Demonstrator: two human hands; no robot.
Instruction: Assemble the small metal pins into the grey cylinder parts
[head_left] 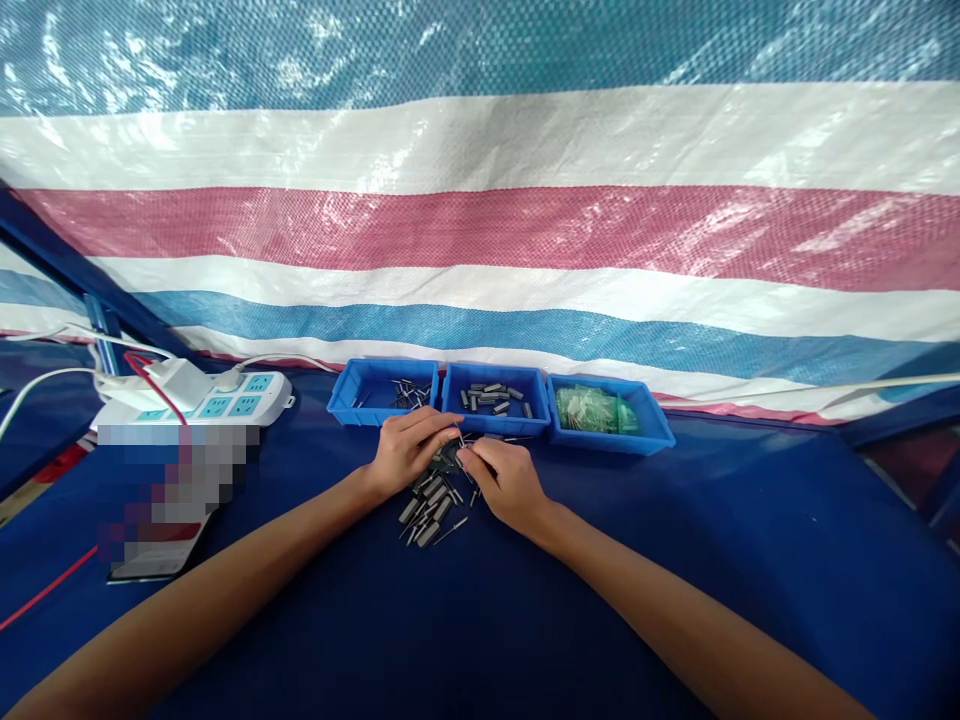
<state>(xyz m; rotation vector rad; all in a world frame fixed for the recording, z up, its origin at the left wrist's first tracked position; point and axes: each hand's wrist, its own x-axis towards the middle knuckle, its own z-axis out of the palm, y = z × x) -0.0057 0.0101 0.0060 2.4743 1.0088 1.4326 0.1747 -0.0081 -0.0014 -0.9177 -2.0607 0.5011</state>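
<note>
My left hand point(409, 450) and my right hand point(511, 482) meet just in front of the blue bins, fingertips nearly touching. Both are closed in a pinch around a small thin metal rod point(461, 441), mostly hidden by the fingers. Beneath and in front of them lies a loose pile of small grey cylindrical pieces point(431, 508), several with thin metal shafts. One slim shafted piece point(451, 530) rests at the pile's near edge. Something dark, partly covered by my left hand, sits under the fingers.
Three blue bins stand in a row: the left bin point(352, 415) has thin shafts, the middle bin point(495, 428) grey cylinders, the right bin point(660, 440) green plastic packets. A power strip point(262, 400) with cables is at left, above a phone-like object point(157, 560). A striped tarp point(480, 230) hangs behind.
</note>
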